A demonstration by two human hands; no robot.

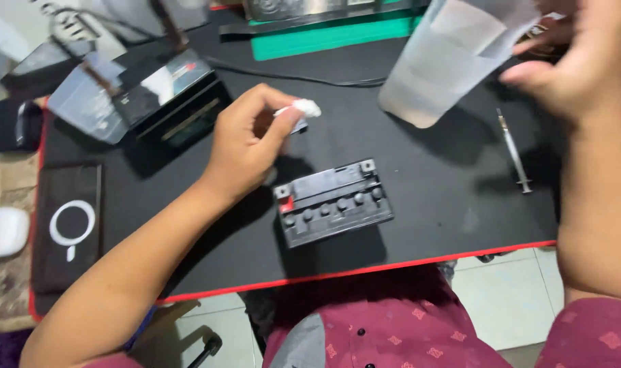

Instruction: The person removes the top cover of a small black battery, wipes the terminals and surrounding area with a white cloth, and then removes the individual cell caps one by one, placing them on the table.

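A small black battery with a row of round caps and a red mark lies on the black mat near its front edge. My left hand hovers just above and left of it, pinching a small white wad between thumb and fingers. My right hand is raised at the upper right, holding a translucent plastic cup tilted above the mat. A thin syringe lies on the mat to the right of the battery.
A black box with a clear plastic piece stands at the back left. A black case with a white ring and a white pod lie at the left. A green board and a cable sit behind.
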